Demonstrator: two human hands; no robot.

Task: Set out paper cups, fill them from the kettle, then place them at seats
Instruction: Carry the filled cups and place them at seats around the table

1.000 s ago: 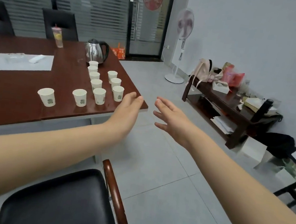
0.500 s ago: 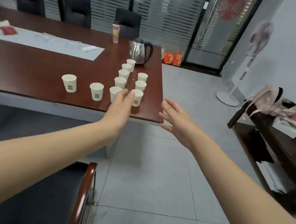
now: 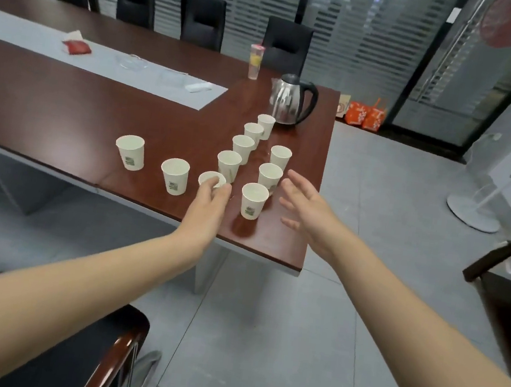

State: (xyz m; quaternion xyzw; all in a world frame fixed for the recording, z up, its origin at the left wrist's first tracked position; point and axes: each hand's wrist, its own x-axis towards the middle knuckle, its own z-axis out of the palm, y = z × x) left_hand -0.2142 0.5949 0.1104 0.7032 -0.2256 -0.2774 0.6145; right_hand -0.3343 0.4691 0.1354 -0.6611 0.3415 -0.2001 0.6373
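Left hand point(image 3: 211, 199) fingers closing around paper cup point(image 3: 212, 179) rim near table point(image 3: 63, 109) edge; right hand point(image 3: 306, 206) hovering released at 3 o'clock; kettle point(image 3: 289, 102) standing at 12.

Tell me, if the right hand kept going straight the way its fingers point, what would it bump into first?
Probably the paper cup in the middle of the right-hand row; the right hand is open, fingers aimed up-left at it. Depth is hard to judge, so it might pass above.

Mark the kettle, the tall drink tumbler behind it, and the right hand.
kettle point(image 3: 287, 105), head view, on its steel body.
tall drink tumbler point(image 3: 255, 62), head view, mid-wall.
right hand point(image 3: 309, 210), head view, on its back.
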